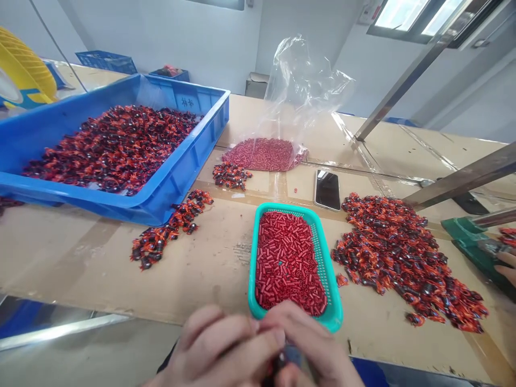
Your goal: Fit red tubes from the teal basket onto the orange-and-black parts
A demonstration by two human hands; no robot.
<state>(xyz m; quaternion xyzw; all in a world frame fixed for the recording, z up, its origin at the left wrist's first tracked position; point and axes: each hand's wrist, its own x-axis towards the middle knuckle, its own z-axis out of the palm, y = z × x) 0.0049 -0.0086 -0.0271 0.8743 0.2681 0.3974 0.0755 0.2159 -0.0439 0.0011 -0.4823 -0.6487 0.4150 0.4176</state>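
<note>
My left hand (217, 344) and my right hand (306, 338) meet at the bottom middle, in front of the green basket. Both are closed, with fingertips pressed together. Between them shows part of a small dark piece (278, 363) with a hint of red; my fingers cover most of it, and what the left fingertips pinch is hidden. Just beyond my hands, a green plastic basket (255, 258) is filled with short red tubes (286, 258). To its right spreads a pile of small black-and-orange pieces (391, 247).
A big blue crate (173, 193) full of black-and-orange pieces stands at left; smaller clusters (169, 228) lie beside it. Behind the basket are a clear bag (266, 153) of red tubes and a phone (327, 190). Metal bars (463, 174) rise at right, near another person's hand (507, 266).
</note>
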